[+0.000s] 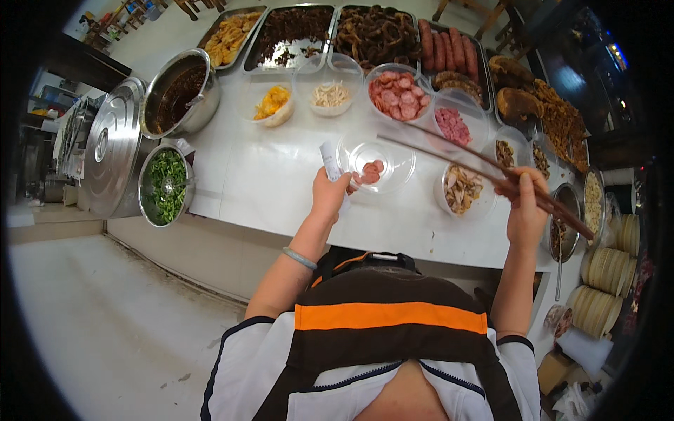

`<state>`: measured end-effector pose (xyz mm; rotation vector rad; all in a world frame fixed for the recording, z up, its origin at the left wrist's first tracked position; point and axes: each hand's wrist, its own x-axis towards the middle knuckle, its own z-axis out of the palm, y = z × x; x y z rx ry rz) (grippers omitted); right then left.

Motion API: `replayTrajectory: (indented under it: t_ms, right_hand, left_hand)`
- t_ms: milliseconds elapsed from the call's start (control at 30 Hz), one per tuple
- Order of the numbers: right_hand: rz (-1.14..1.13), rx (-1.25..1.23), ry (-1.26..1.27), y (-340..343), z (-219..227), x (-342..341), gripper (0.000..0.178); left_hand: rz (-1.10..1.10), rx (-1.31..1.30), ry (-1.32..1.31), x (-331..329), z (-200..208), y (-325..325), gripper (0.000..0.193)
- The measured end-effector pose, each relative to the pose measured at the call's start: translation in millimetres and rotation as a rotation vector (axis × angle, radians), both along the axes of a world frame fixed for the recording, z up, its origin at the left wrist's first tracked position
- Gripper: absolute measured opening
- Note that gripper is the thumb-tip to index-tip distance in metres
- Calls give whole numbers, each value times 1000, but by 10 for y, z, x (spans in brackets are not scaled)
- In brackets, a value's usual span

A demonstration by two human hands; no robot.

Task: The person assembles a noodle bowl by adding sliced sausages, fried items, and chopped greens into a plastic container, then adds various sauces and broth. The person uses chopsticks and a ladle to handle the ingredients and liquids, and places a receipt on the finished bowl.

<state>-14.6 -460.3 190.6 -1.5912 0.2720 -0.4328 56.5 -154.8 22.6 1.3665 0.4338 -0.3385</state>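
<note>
My left hand [331,195] is closed on a small white paper slip [328,158], its fingers at the rim of a clear plastic bowl [401,167]. A few pink sausage slices [372,170] lie in that bowl. My right hand [526,207] grips a pair of long dark brown chopsticks [484,165]. They point left and their tips are apart, over the far side of the clear bowl, with nothing visible between them. Just beyond the tips stands a tub of sliced sausage [401,95]. Below the chopsticks sits a tub of pale sliced meat or mushroom [463,188].
Tubs of yellow pieces [272,103], pale shreds [331,96] and pink diced meat [451,125] line the white table [260,175]. Behind them are metal trays, one with whole sausages [449,52]. Left are a sauce pot [184,95] and chopped greens [167,184]; right, stacked bowls [597,309].
</note>
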Motion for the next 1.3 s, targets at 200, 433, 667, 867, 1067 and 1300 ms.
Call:
replayTrajectory:
  t_ms: [200, 433, 667, 867, 1067, 1300]
  right_hand:
    - [-42, 28, -63, -185, 16, 116, 20]
    - [-40, 13, 1, -223, -112, 333, 20]
    - [-6, 10, 62, -5, -323, 613, 20]
    - [-50, -39, 14, 224, -569, 791, 24]
    - [-107, -24, 43, 102, -481, 704, 22]
    - [-128, -23, -13, 103, -268, 542, 21]
  left_hand:
    - [2, -17, 21, -81, 7, 40, 18]
    - [-27, -40, 46, -137, 28, 119, 23]
    - [-26, -49, 32, -109, 25, 125, 24]
    - [-84, -63, 26, -77, 20, 128, 26]
    - [-68, -92, 20, -83, -5, 135, 26]
    - [-55, -113, 35, -54, -9, 134, 18]
